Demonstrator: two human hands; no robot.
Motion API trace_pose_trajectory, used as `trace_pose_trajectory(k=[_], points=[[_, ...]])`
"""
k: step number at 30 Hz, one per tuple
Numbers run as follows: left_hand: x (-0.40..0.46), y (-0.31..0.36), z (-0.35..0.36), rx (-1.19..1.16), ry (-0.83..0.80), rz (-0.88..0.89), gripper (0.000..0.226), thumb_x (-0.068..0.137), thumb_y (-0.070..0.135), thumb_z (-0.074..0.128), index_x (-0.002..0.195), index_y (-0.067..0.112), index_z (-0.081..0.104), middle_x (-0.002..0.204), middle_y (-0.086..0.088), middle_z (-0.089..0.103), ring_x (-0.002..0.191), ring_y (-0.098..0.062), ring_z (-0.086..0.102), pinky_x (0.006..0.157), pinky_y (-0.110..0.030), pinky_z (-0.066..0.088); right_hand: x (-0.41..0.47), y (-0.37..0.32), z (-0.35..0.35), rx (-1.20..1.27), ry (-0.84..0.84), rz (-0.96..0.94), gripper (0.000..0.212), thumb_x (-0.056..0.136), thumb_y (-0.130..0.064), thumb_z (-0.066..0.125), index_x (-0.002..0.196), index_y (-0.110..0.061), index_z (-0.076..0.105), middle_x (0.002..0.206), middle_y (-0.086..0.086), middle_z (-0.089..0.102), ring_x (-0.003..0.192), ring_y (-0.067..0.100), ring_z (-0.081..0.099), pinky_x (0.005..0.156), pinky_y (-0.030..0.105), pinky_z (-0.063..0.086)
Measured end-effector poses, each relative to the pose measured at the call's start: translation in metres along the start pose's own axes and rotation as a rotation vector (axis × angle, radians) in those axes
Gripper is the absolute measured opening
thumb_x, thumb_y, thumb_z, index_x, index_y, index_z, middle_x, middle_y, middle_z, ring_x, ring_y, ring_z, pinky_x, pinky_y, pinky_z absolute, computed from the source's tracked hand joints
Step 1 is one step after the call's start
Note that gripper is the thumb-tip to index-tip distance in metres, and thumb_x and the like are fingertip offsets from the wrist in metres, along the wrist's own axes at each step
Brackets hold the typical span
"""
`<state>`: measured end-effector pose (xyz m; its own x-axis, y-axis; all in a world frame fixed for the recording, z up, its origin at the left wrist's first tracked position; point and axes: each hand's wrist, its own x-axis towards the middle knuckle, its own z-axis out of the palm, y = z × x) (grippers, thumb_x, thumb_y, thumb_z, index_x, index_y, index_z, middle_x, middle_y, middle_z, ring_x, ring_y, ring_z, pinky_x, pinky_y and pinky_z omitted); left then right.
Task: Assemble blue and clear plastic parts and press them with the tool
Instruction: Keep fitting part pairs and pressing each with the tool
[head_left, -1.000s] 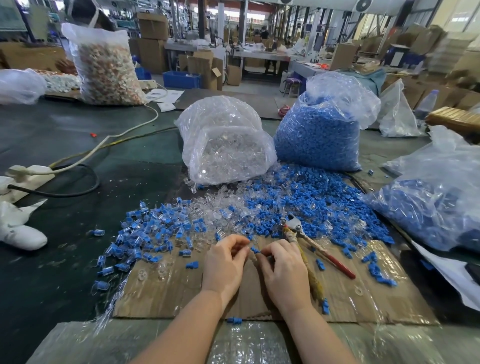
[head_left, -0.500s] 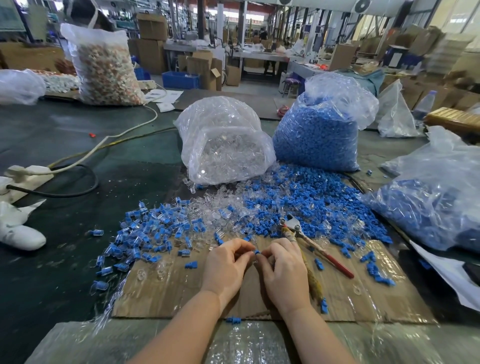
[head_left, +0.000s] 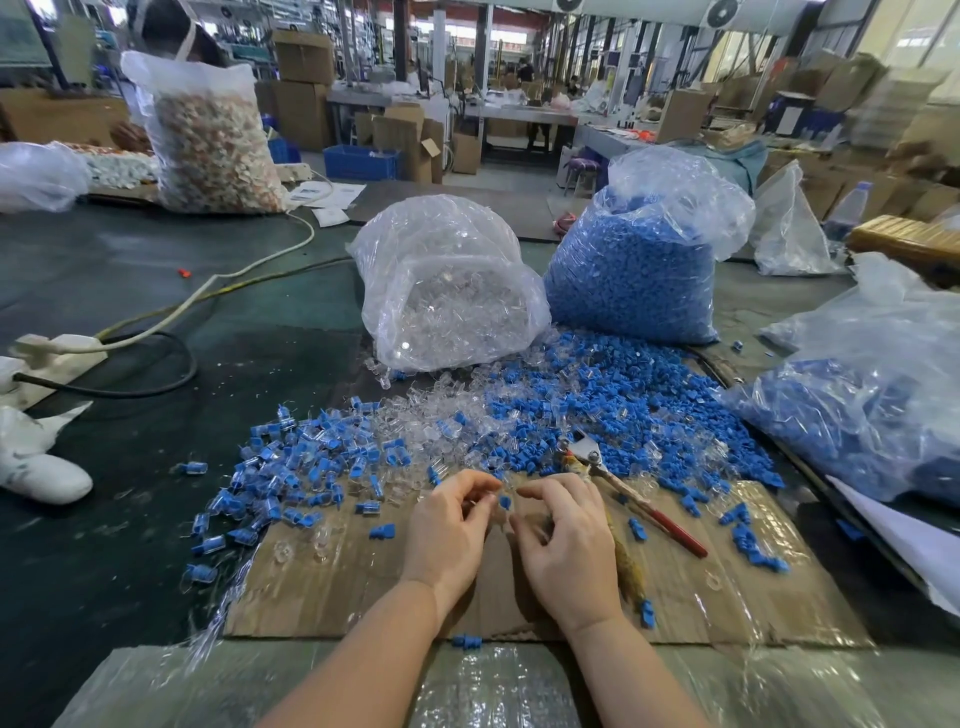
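Note:
My left hand (head_left: 449, 525) and right hand (head_left: 566, 540) meet over the cardboard sheet (head_left: 363, 587), fingers curled. A small blue part (head_left: 505, 501) sits at my left fingertips, pinched there. Just below it, my right thumb and fingers hold a clear part (head_left: 508, 519), which is blurred. The pressing tool, pliers (head_left: 649, 512) with a red handle and a yellowish one, lies on the cardboard right of my right hand. Loose blue parts (head_left: 623, 415) and clear parts (head_left: 431, 421) are heaped just beyond my hands. Assembled blue-and-clear pieces (head_left: 291, 467) spread to the left.
A bag of clear parts (head_left: 452, 291) and a bag of blue parts (head_left: 634, 270) stand behind the heaps. Another bag of blue pieces (head_left: 857, 415) lies at the right. Cables and a power strip (head_left: 57, 348) cross the dark table at left.
My hands have drawn slightly apart, and the blue part now shows in the gap between the fingertips. The pliers and heaps have not moved.

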<state>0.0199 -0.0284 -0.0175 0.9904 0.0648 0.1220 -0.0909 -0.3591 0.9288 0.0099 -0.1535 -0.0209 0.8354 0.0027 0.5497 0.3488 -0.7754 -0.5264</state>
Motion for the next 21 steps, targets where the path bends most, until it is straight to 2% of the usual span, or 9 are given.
trace_pose_trajectory(k=[3, 11, 15, 21], points=[[0.0006, 0.0002, 0.0000, 0.030, -0.005, 0.008, 0.024, 0.089, 0.010, 0.058, 0.086, 0.034, 0.062, 0.084, 0.013, 0.065, 0.079, 0.001, 0.061, 0.071, -0.011, 0.049, 0.0004, -0.0012, -0.0013, 0.004, -0.015, -0.013, 0.028, 0.071, -0.008, 0.078, 0.097, -0.017, 0.069, 0.089, -0.004, 0.057, 0.086, 0.015, 0.051, 0.080, 0.028, 0.044], [-0.0006, 0.0032, -0.0010, 0.041, 0.004, 0.016, 0.023, 0.088, 0.011, 0.060, 0.083, 0.033, 0.064, 0.079, 0.013, 0.065, 0.073, 0.005, 0.059, 0.065, -0.005, 0.045, 0.0007, -0.0009, -0.0010, -0.041, -0.010, -0.050, 0.021, 0.070, -0.013, 0.080, 0.089, -0.016, 0.072, 0.086, 0.000, 0.058, 0.082, 0.018, 0.053, 0.074, 0.028, 0.046], [-0.0011, 0.0050, -0.0005, 0.006, 0.012, 0.013, 0.019, 0.086, 0.010, 0.063, 0.081, 0.028, 0.065, 0.072, 0.008, 0.065, 0.063, 0.008, 0.055, 0.058, -0.005, 0.042, 0.0010, -0.0002, -0.0010, -0.038, -0.013, -0.054, 0.022, 0.069, -0.010, 0.081, 0.088, -0.016, 0.072, 0.086, -0.001, 0.058, 0.082, 0.019, 0.055, 0.076, 0.027, 0.044], [-0.0009, 0.0045, -0.0011, 0.022, 0.041, 0.023, 0.014, 0.082, 0.008, 0.068, 0.080, 0.022, 0.067, 0.071, 0.007, 0.065, 0.061, 0.006, 0.054, 0.062, -0.008, 0.044, 0.0012, -0.0006, -0.0008, -0.004, -0.015, -0.037, 0.024, 0.069, -0.004, 0.078, 0.090, -0.012, 0.070, 0.089, 0.001, 0.059, 0.085, 0.020, 0.055, 0.078, 0.031, 0.047]])
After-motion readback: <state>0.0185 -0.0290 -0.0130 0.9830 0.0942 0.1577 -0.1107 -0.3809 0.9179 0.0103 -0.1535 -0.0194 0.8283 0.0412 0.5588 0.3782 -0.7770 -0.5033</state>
